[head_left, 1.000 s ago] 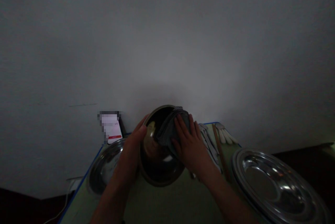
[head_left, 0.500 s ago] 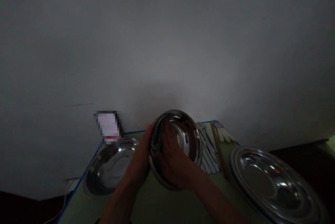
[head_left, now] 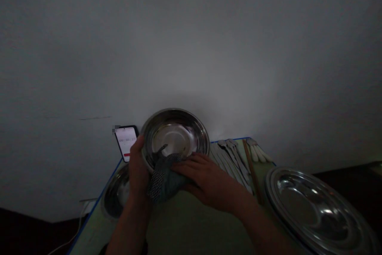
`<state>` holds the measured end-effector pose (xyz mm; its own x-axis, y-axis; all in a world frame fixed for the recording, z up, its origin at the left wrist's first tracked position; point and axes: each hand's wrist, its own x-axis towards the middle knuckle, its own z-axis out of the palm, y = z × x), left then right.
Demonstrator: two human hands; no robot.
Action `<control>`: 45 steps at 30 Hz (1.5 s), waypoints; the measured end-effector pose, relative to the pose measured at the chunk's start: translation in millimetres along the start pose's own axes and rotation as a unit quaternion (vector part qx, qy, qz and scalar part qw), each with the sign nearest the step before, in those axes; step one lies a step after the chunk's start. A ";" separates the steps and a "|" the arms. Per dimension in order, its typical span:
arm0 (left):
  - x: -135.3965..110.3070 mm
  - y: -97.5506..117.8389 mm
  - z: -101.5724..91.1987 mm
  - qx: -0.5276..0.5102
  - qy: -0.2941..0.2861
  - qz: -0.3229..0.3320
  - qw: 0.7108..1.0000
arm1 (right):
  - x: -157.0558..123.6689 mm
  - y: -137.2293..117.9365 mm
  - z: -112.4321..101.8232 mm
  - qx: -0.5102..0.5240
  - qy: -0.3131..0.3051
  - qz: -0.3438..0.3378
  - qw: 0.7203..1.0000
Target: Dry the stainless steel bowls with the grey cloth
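Note:
A shiny metal bowl (head_left: 176,121) is held tilted above the table, its inside facing me. My left hand (head_left: 139,169) grips its left rim, thumb on the edge and the other fingers hidden behind. Over the near rim hangs a dark checked cloth (head_left: 164,179), partly inside the bowl. My right hand (head_left: 205,179) presses this cloth against the lower right rim, fingers stretched together across it. Behind my left wrist another metal bowl (head_left: 116,193) rests on the table, partly covered by my arm.
A phone (head_left: 127,141) with a lit screen leans at the back left. Several metal spoons and other cutlery (head_left: 235,159), brown chopsticks (head_left: 252,167) and white-handled utensils (head_left: 258,152) lie at the back right. Stacked metal plates (head_left: 313,211) stand at the table's (head_left: 185,227) right edge. Behind rises a wall (head_left: 191,48).
The held bowl has moved left and now faces me more. My right hand has come out of its inside to the near rim, bringing the cloth with it.

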<state>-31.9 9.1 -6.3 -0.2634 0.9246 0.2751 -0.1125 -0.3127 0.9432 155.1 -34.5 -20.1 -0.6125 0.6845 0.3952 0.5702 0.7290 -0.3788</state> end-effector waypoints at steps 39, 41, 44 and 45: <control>-34.6 19.3 25.2 0.367 -0.207 0.078 0.904 | 1.3 -14.7 8.2 0.108 0.273 0.138 0.946; -36.2 21.7 24.1 0.379 -0.229 0.104 0.891 | 2.2 -12.7 8.1 0.077 0.250 0.130 0.956; -37.4 27.7 22.1 0.376 -0.250 0.126 0.883 | 0.6 -7.6 -2.5 0.066 0.208 0.109 0.970; -37.5 30.2 21.3 0.372 -0.255 0.130 0.883 | -0.4 -5.6 -7.5 0.074 0.203 0.107 0.970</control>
<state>-5.0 -30.4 15.8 0.3002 0.8795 0.3693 0.5989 -0.4752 0.6446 156.2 -38.8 -11.9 -0.2054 0.7875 0.5811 0.5570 0.5823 -0.5922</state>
